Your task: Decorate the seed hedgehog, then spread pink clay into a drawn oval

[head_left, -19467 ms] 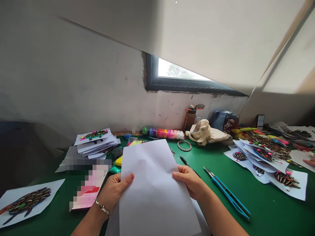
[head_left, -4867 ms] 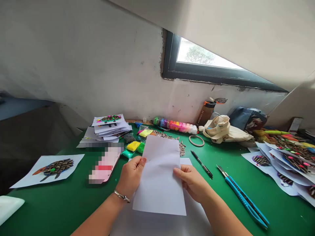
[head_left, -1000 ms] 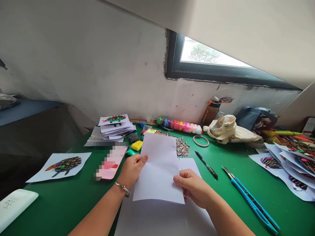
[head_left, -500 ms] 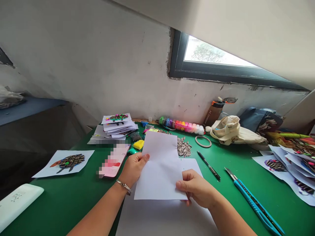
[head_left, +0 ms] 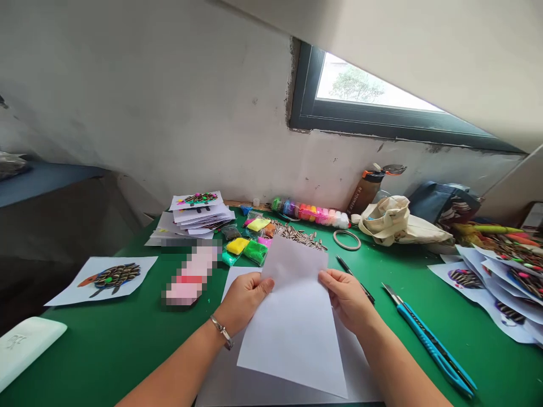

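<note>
A blank white sheet of paper [head_left: 292, 322] is held up between my two hands, tilted toward me. My left hand [head_left: 246, 299] pinches its left edge, thumb on top; a silver bracelet sits at that wrist. On the opposite edge, near the top corner, my right hand [head_left: 345, 291] grips with thumb and fingers. Larger white paper [head_left: 220, 373] lies on the green table beneath. Beyond the held sheet are a scatter of striped sunflower seeds [head_left: 299, 234] and several bags of coloured clay, among them a yellow bag [head_left: 237, 245] and a green bag [head_left: 255, 252].
To the right lie a black pen [head_left: 344, 264], a blue utility knife [head_left: 432, 339] with its blade out, and a tape ring [head_left: 347, 240]. A seed picture [head_left: 114, 280], a pink phone [head_left: 190, 277] and a white power bank [head_left: 29, 345] lie left. Stacked pictures [head_left: 199, 217] stand behind.
The held sheet has come nearer and lower, turning slightly. My right hand has moved from its lower right edge up to near the top corner. My left hand keeps its hold.
</note>
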The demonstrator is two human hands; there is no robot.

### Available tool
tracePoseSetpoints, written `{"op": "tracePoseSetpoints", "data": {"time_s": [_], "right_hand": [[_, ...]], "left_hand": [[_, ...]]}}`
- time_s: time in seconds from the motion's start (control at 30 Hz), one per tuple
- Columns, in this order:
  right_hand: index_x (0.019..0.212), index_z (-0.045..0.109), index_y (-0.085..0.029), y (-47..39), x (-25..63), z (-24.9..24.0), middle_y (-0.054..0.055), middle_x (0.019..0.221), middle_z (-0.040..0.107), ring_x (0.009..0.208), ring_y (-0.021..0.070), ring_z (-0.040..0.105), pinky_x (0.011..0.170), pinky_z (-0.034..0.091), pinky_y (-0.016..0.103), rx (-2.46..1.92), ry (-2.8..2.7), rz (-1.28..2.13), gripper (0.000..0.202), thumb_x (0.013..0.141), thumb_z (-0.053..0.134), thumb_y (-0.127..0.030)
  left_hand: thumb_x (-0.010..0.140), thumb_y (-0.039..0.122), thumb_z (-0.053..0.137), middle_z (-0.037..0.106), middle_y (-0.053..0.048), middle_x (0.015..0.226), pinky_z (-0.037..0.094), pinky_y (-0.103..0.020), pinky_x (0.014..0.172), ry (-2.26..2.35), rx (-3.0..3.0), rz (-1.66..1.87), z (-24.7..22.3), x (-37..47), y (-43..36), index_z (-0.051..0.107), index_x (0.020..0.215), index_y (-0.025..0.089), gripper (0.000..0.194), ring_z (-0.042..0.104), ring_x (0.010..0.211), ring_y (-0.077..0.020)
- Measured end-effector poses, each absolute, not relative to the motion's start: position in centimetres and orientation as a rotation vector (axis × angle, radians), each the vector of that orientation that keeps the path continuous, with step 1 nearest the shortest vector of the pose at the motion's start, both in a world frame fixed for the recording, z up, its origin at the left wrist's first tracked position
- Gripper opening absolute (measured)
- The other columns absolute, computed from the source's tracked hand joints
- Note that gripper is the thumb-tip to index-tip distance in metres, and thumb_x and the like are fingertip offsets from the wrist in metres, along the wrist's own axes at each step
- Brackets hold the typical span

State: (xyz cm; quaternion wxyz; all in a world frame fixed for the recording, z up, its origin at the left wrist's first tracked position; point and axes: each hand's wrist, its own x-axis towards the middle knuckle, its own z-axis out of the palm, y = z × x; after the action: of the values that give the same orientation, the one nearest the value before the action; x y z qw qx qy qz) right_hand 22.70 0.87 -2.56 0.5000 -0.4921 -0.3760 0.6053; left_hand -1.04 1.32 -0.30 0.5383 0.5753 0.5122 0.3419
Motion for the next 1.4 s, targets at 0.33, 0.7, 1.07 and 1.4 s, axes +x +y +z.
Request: {"op": "tracePoseSetpoints", "data": {"time_s": [0.33, 0.7, 1.07, 1.4], "right_hand": [[0.063, 0.058, -0.016, 1.9, 24.7, -3.0, -0.006, 0.048, 0.043, 0.042, 0.0046, 0.034, 0.04, 0.027, 0.018, -1.175, -0.807, 1.368, 0.034, 0.063, 0.077, -0.044], [0.063, 0.052, -0.018, 1.0, 23.9, -2.6, -0.005, 0.049, 0.046, 0.038, 0.0057, 0.033, 0.038, 0.025, 0.02, -1.188, -0.859, 1.537, 0.036, 0.073, 0.067, -0.049], [0.073, 0.062, -0.017, 1.2, 23.8, -2.5, 0.0, 0.051, 0.057, 0.044, 0.0137, 0.05, 0.043, 0.038, 0.026, -1.231, -0.845, 1.422, 0.039, 0.067, 0.07, -0.054], [0.084, 0.067, -0.014, 0.3, 22.3, -1.8, 0.006, 0.067, 0.069, 0.061, 0.0215, 0.065, 0.057, 0.049, 0.032, -1.073, -0.786, 1.76, 0.032, 0.073, 0.069, -0.045]], "left_hand": [[0.07, 0.06, 0.058, 0.04, 0.004, 0.057, 0.025, -0.023, 0.045, 1.158, 1.369, 0.651, 0.0, -0.4, 0.7, 0.05, 0.061, 0.017, 0.045, 0.035, 0.052, -0.0103], [0.07, 0.06, 0.059, 0.048, 0.002, 0.059, 0.029, -0.024, 0.047, 1.204, 1.362, 0.711, 0.3, -0.8, 0.7, 0.056, 0.063, 0.016, 0.044, 0.041, 0.053, -0.0127], [0.068, 0.061, 0.06, 0.046, 0.003, 0.057, 0.029, -0.024, 0.047, 1.141, 1.306, 0.619, -0.1, -0.5, 0.8, 0.054, 0.065, 0.016, 0.046, 0.039, 0.051, -0.0116], [0.07, 0.06, 0.059, 0.044, 0.004, 0.055, 0.026, -0.023, 0.046, 1.189, 1.314, 0.724, -0.5, -1.0, 1.3, 0.054, 0.063, 0.017, 0.045, 0.037, 0.049, -0.0104]]}}
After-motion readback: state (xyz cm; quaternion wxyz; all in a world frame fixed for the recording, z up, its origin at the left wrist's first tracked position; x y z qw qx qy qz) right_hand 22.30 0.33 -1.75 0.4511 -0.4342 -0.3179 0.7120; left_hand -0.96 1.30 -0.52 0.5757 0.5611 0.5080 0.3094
